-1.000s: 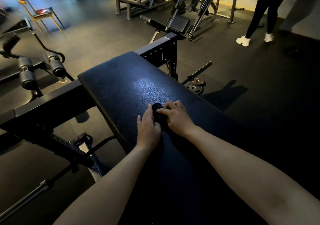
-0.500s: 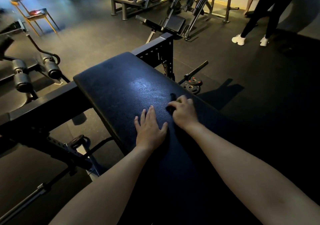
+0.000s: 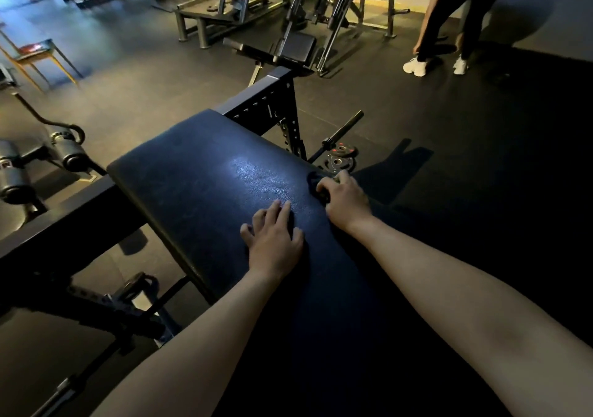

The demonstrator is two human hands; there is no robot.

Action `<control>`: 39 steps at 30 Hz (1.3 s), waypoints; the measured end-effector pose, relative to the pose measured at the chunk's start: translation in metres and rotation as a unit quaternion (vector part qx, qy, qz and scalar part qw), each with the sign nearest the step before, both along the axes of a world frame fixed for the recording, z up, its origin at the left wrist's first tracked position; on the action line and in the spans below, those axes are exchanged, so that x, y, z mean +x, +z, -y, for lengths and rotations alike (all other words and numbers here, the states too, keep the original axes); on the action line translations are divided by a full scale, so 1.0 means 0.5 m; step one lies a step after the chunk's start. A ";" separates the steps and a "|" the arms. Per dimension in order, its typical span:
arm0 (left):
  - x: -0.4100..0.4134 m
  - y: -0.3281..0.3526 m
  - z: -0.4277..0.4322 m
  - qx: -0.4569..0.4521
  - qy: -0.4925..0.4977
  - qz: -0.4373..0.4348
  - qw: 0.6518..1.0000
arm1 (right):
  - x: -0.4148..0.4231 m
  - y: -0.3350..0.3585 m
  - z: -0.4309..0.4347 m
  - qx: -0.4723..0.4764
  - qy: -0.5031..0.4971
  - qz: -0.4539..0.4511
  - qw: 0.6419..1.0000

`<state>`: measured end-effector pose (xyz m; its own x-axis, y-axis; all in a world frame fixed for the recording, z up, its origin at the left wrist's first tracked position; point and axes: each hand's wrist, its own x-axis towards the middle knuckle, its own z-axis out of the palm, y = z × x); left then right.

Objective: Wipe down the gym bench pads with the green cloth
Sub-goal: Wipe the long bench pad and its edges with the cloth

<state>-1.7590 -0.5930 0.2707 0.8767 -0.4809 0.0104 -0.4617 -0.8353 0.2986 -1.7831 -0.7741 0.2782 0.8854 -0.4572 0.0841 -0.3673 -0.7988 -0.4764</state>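
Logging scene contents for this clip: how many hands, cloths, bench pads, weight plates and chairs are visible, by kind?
Hands: 2, left hand flat, right hand gripping
Cloths: 1, dark bunched cloth
Bench pads: 1, bench pad
Weight plates: 2, weight plates
Chairs: 1, chair
Total: 7

2 hands (image 3: 276,240), 1 pad (image 3: 205,172), 1 cloth (image 3: 316,184)

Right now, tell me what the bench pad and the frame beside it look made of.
Bench pad: probably vinyl or faux leather, dark with a pebbled grain, and glossy where light reflects off it. Frame: likely steel tube, matte black, square-edged with a row of punched holes.
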 end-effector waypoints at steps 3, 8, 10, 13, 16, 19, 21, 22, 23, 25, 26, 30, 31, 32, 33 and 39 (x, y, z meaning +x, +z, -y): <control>0.003 -0.009 0.012 -0.005 0.001 -0.008 1.000 | 0.014 -0.009 0.041 -0.007 -0.090 -0.005 0.996; 0.004 -0.020 0.013 -0.010 0.017 0.010 1.000 | 0.074 -0.007 0.042 0.058 -0.158 0.008 0.986; 0.004 -0.020 0.014 -0.015 0.020 0.015 1.000 | 0.107 0.002 0.011 0.077 -0.107 0.027 0.991; 0.006 -0.021 0.010 -0.027 0.021 0.012 0.999 | 0.146 0.017 -0.075 0.100 0.029 0.022 0.994; 0.007 -0.022 0.005 -0.046 0.038 -0.002 0.998 | 0.144 0.026 -0.130 0.117 0.135 0.000 0.984; 0.008 -0.022 0.006 -0.030 0.033 0.006 0.999 | 0.116 0.020 -0.094 0.072 0.176 -0.001 0.982; 0.008 -0.020 0.009 -0.018 0.024 0.014 0.999 | 0.088 0.014 -0.048 0.031 0.124 0.006 0.992; 0.008 -0.019 0.008 -0.017 0.022 0.017 0.999 | 0.074 0.013 -0.026 0.021 0.081 0.010 0.996; 0.007 -0.017 0.010 -0.018 0.021 0.016 0.999 | 0.056 0.011 -0.004 0.011 0.038 0.013 0.999; 0.009 -0.017 0.010 -0.020 0.018 0.009 1.000 | 0.023 0.005 0.037 0.001 -0.033 0.009 0.999; 0.010 -0.018 0.009 -0.020 0.016 0.003 1.000 | 0.008 0.002 0.052 -0.001 -0.067 0.001 0.998; 0.008 -0.017 0.006 -0.011 0.004 0.000 1.000 | -0.021 -0.010 0.063 0.010 -0.173 -0.019 0.985; 0.008 -0.018 0.006 -0.009 0.001 0.003 1.000 | -0.021 -0.008 0.054 0.009 -0.184 -0.023 0.983; 0.008 -0.018 0.005 -0.007 -0.001 0.004 1.000 | -0.021 -0.004 0.040 0.004 -0.182 -0.025 0.983; 0.009 -0.020 0.006 -0.006 -0.001 0.005 1.000 | -0.020 0.000 0.023 -0.001 -0.172 -0.025 0.985; 0.012 -0.021 0.006 -0.006 -0.003 0.007 1.000 | -0.023 0.012 -0.116 0.032 0.011 -0.029 0.999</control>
